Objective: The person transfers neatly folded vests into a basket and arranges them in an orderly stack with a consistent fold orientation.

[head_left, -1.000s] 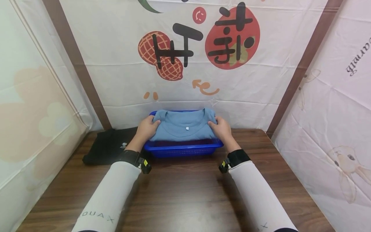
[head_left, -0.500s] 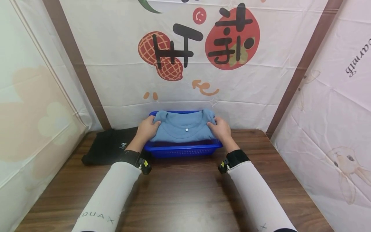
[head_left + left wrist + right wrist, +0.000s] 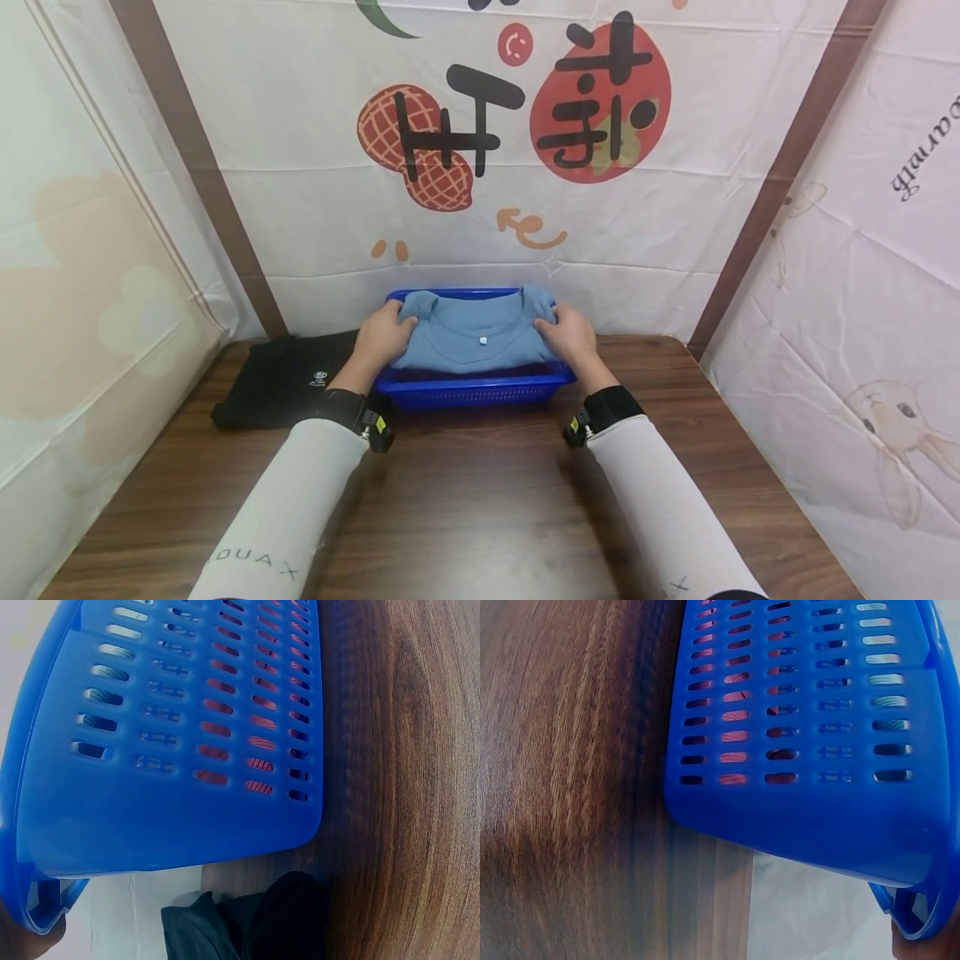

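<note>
A light-blue folded T-shirt (image 3: 480,333) lies over the top of a blue plastic basket (image 3: 472,392), its neckline up and a small white label showing. At the shirt's left side, my left hand (image 3: 384,335) grips the fabric with the thumb on top. My right hand (image 3: 568,333) holds the opposite side the same way. Both hands are at the basket's ends, fingers mostly hidden beneath the cloth. Through the slots of the basket (image 3: 187,825) in the left wrist view, something reddish shows inside.
Left of the basket, a folded black garment (image 3: 277,379) with a small white print lies on the brown wooden table (image 3: 480,508). A printed white curtain (image 3: 315,208) hangs right behind the basket, with more curtain on both sides.
The shirt has sunk slightly toward the basket, and its near edge sits a little lower in the head view. Both hands keep their hold and have barely shifted.
</note>
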{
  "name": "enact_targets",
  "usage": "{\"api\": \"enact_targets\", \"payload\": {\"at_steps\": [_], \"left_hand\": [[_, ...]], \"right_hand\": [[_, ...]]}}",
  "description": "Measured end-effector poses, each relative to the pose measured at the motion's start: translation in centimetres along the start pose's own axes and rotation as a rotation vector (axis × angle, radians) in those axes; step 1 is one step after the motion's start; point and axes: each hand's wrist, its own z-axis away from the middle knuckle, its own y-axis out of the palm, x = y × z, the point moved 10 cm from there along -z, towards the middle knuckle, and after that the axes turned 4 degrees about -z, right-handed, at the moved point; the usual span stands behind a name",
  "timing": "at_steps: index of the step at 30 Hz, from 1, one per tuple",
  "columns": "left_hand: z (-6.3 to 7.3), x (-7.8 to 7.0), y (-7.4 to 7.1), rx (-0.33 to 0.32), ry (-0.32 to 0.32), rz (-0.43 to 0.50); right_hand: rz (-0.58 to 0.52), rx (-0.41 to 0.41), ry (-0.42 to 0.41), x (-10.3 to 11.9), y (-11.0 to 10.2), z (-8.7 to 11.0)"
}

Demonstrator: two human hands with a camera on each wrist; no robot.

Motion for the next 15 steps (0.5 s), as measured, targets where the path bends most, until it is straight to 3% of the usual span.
{"api": "enact_targets", "payload": {"at_steps": [15], "left_hand": [[0.28,-0.09,-0.09,-0.002,-0.017,-0.033]], "right_hand": [[0.083,-0.007,-0.004,0.64,0.11,-0.1]]}}
